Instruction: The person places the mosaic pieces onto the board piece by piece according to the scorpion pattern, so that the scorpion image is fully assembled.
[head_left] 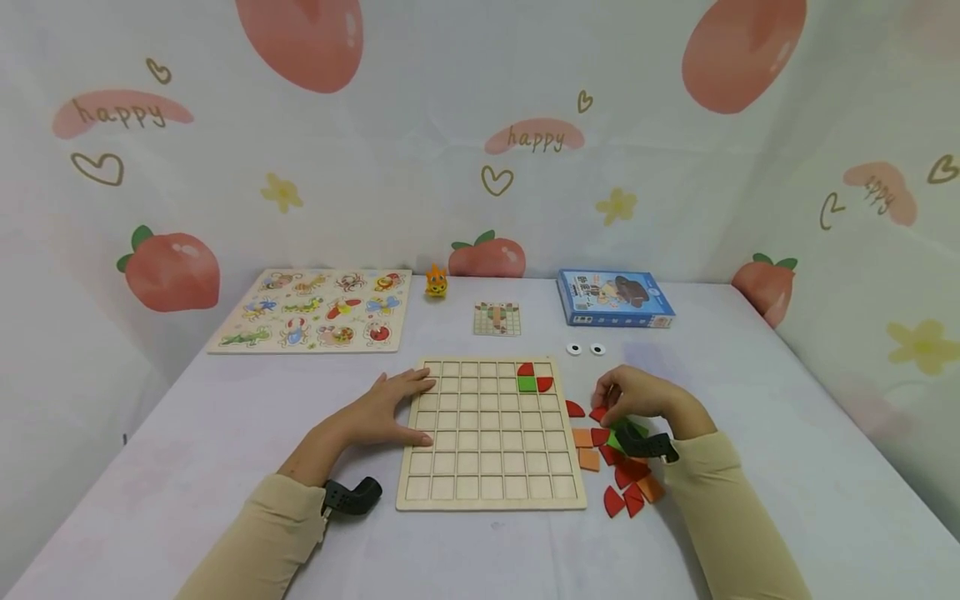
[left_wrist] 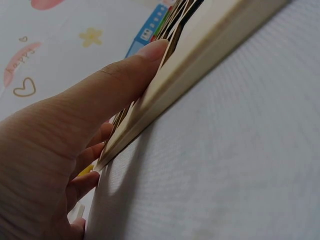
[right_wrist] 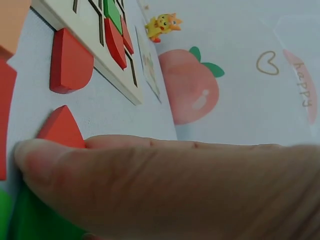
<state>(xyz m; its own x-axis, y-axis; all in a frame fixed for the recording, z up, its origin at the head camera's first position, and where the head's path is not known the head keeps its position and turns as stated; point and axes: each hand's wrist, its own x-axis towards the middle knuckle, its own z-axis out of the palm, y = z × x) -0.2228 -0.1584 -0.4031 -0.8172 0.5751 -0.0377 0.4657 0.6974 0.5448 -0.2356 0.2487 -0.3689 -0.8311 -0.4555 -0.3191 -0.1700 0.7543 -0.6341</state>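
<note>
Pinching a red piece (right_wrist: 62,129) between thumb and fingers, the right hand (head_left: 637,393) sits among loose pieces (head_left: 589,459), while the left hand (head_left: 377,411), fingers spread wide, rests on the grid board (head_left: 489,463) between both hands, a blue box (head_left: 618,296) lying beyond the right.

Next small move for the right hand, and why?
Probably lift the red quarter-circle piece toward the wooden grid board. The right hand seems to pinch it, the left hand rests on the board's left edge, and most cells are bare, with only a green square and two red quarter circles set in.
</note>
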